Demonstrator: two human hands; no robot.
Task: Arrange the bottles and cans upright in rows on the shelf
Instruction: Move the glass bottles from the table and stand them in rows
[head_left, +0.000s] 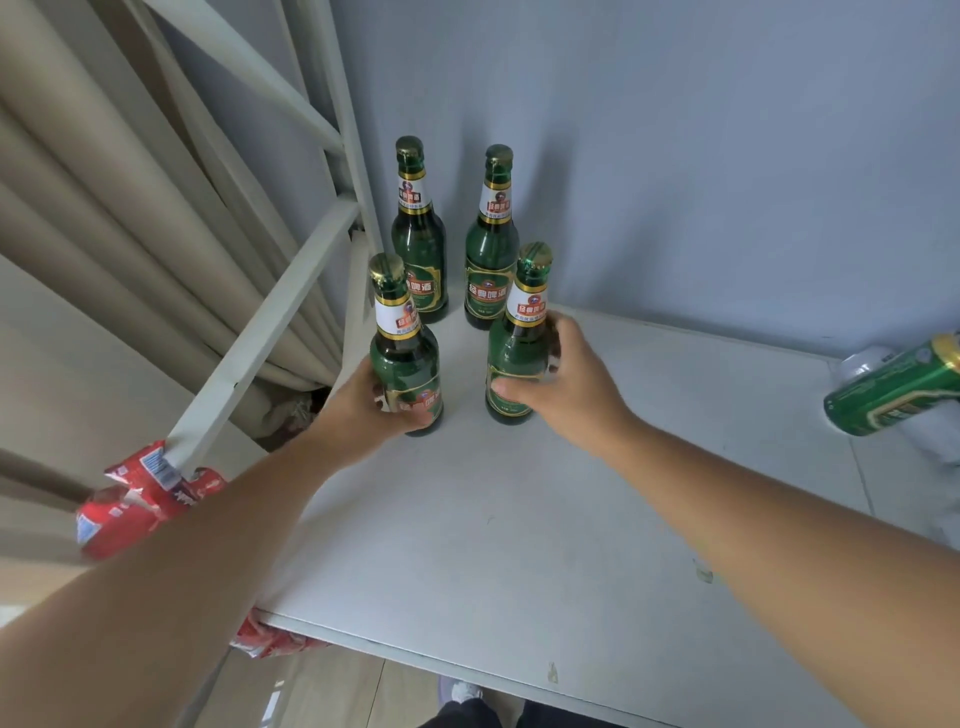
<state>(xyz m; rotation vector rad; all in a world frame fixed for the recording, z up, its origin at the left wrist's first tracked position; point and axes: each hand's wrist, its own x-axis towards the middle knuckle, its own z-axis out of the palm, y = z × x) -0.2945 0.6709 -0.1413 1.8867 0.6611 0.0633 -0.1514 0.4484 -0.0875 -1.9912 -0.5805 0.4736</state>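
Note:
Two green beer bottles stand upright at the back of the white shelf (519, 519): the back left bottle (420, 234) and the back right bottle (491, 244). In front of them stand two more. My left hand (363, 405) grips the body of the front left bottle (402, 343). My right hand (566, 384) grips the body of the front right bottle (519, 343). Both front bottles are upright with their bases on the shelf. A green can (893, 387) lies on its side at the right edge of the view.
The shelf's white frame bar (270, 322) slants along the left side, with beige curtains behind it. Red packaging (135, 504) sits at the shelf's front left corner. A grey wall closes the back. Something white (935, 431) lies under the can.

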